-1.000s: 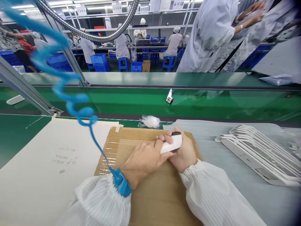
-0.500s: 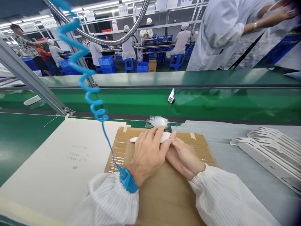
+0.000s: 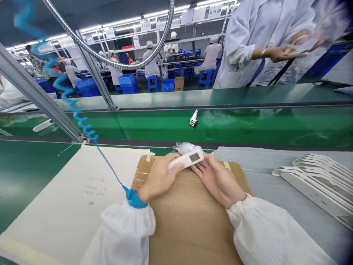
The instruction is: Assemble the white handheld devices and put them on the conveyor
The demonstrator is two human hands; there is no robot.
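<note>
Half a second ago I had both hands closed together over the white device (image 3: 187, 158); now they have parted, and its face with a small grey window is turned up to my view. My left hand (image 3: 161, 175), wearing the blue wrist strap (image 3: 135, 198), has the device's left end pinched between thumb and curled fingers. My right hand (image 3: 220, 180) has opened, palm partly up and fingers spread loosely toward the device's right end; I see nothing gripped in it, though whether its fingertips touch the device I can't tell. The device sits tilted above the far part of the cardboard sheet (image 3: 193, 221), in front of the clear plastic bag (image 3: 182, 148). I read the change as leaving the left hand to bear the device, with the window face exposed for looking over and the right hand freer. To the right, the stack of white frames (image 3: 317, 187) lies well apart from both hands
</note>
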